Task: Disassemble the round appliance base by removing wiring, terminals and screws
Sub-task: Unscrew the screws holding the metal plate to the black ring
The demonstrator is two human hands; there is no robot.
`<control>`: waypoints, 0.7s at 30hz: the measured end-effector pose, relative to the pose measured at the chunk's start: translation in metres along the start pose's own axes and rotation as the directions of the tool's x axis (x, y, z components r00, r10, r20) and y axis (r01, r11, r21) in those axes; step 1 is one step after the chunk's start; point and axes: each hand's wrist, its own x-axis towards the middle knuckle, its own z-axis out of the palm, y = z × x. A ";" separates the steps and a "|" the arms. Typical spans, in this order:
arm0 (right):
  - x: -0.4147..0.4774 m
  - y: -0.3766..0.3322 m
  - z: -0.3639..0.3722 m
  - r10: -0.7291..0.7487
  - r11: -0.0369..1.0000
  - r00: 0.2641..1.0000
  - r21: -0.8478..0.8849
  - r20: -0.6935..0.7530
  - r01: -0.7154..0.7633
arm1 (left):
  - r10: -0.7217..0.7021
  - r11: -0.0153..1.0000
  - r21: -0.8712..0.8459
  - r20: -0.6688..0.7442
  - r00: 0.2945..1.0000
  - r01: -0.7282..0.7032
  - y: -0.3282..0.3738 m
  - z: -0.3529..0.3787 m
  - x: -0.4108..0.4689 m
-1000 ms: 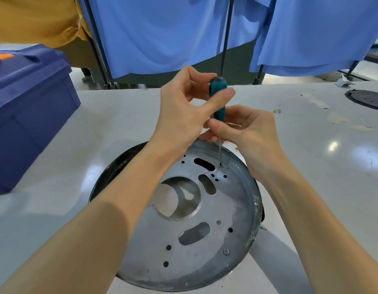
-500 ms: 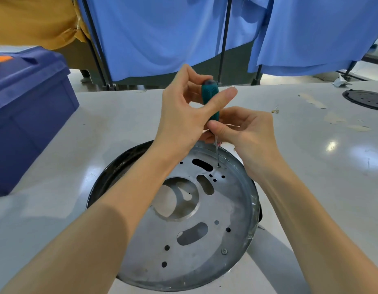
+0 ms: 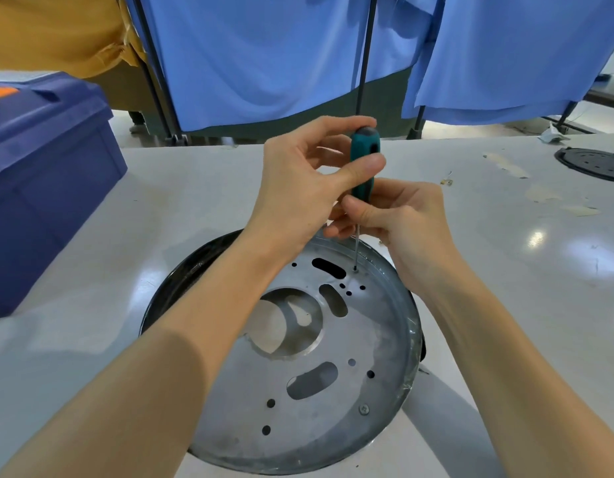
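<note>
— What do we see, starting with the biggest thing?

— We see a table (image 3: 195, 201) with a white top filling the lower frame. Blue curtains (image 3: 264, 56) hang behind it along the top, and a yellow cloth (image 3: 50, 29) fills the upper left corner.

— And on the table?

— A blue toolbox (image 3: 47, 174) sits at the left edge. The round appliance base (image 3: 367, 339) lies flat at lower centre. Its grey metal plate faces up, full of holes and slots, and a dark rim shows on its left side. A dark round plate (image 3: 595, 163) lies well apart at the right edge.

— Where do we find the hands?

— Both meet just above the base's upper edge, at centre frame. The left hand (image 3: 298, 188) has thumb and fingers curled round the upper handle of the teal screwdriver (image 3: 366, 144). The right hand (image 3: 409, 222), just below it, pinches the bottom of the handle between thumb and fingers.

— And the tool itself?

— We see it upright, its thin shaft running down to a screw (image 3: 355, 269) near the plate's upper rim. A second screw (image 3: 364, 409) sits near the lower right rim.
</note>
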 end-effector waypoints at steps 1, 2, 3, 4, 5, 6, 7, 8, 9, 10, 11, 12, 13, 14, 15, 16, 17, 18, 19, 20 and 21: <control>0.001 -0.001 -0.001 0.030 0.999 0.999 0.028 0.028 -0.031 | -0.020 0.998 -0.066 0.026 0.999 0.022 0.001 -0.001 -0.001; 0.001 -0.002 -0.003 0.055 0.997 0.997 0.048 0.058 -0.058 | -0.035 0.989 -0.144 0.056 0.998 0.042 0.001 -0.002 -0.001; 0.002 -0.003 -0.004 0.073 0.995 0.994 0.063 0.085 -0.078 | -0.042 0.977 -0.205 0.081 0.996 0.058 0.001 -0.003 -0.001; 0.002 -0.004 -0.004 0.081 0.993 0.991 0.075 0.102 -0.089 | -0.042 0.972 -0.225 0.091 0.995 0.061 0.001 -0.004 0.000; 0.001 -0.004 -0.003 0.078 0.993 0.991 0.077 0.106 -0.086 | -0.033 0.976 -0.212 0.083 0.996 0.050 0.002 -0.003 0.000; 0.001 -0.003 -0.002 0.062 0.995 0.994 0.067 0.094 -0.068 | -0.021 0.984 -0.177 0.059 0.998 0.032 0.003 -0.002 -0.001; 0.000 -0.001 0.000 0.033 0.999 0.998 0.041 0.061 -0.036 | -0.013 0.992 -0.128 0.021 1.000 0.015 0.003 0.000 -0.001; -0.001 0.001 0.002 -0.002 1.000 1.000 0.007 0.020 0.002 | -0.005 0.997 -0.078 -0.022 1.000 0.004 0.002 0.002 -0.001; -0.001 0.002 0.003 -0.032 0.999 0.999 -0.026 -0.012 0.032 | 0.002 0.999 -0.042 -0.060 0.998 -0.005 0.001 0.003 -0.001; -0.001 0.002 0.003 -0.043 0.998 0.999 -0.042 -0.025 0.042 | 0.005 1.000 -0.021 -0.083 0.997 -0.007 0.001 0.003 -0.001; 0.000 0.002 0.003 -0.034 0.999 0.999 -0.035 -0.020 0.034 | 0.004 1.000 -0.006 -0.081 0.997 -0.005 0.001 0.003 -0.001; 0.000 0.001 0.001 -0.010 1.000 1.000 -0.011 -0.003 0.010 | 0.001 1.000 -0.006 -0.052 0.999 -0.001 0.000 0.003 -0.001; 0.001 0.000 -0.001 0.015 1.000 1.000 0.010 0.014 -0.015 | -0.010 1.000 -0.025 -0.006 1.000 0.010 0.000 0.002 -0.001; 0.002 -0.001 -0.003 0.035 0.999 0.999 0.027 0.031 -0.036 | -0.029 0.997 -0.067 0.041 0.999 0.032 -0.001 0.001 -0.001; 0.002 -0.001 -0.005 0.050 0.998 0.998 0.035 0.045 -0.051 | -0.057 0.991 -0.119 0.075 0.996 0.066 -0.002 0.000 -0.001; 0.002 -0.001 -0.005 0.055 0.997 0.997 0.042 0.054 -0.057 | -0.083 0.982 -0.160 0.091 0.992 0.097 -0.002 -0.001 0.000; 0.001 -0.001 -0.004 0.048 0.998 0.997 0.041 0.055 -0.050 | -0.098 0.978 -0.176 0.080 0.992 0.111 -0.003 -0.002 0.000; 0.000 -0.001 -0.003 0.034 0.999 0.998 0.026 0.049 -0.035 | -0.104 0.980 -0.165 0.048 0.993 0.111 -0.003 -0.003 0.000; 0.000 0.001 -0.001 0.014 1.000 1.000 -0.009 0.027 -0.013 | -0.103 0.987 -0.127 0.000 0.995 0.102 -0.003 -0.003 0.000; -0.001 0.001 0.000 -0.010 0.998 1.000 -0.054 -0.001 0.009 | -0.094 0.993 -0.079 -0.049 0.994 0.090 -0.004 -0.002 0.000; -0.001 0.002 0.001 -0.032 0.996 0.999 -0.090 -0.019 0.030 | -0.079 0.996 -0.040 -0.087 0.993 0.076 -0.005 -0.002 0.000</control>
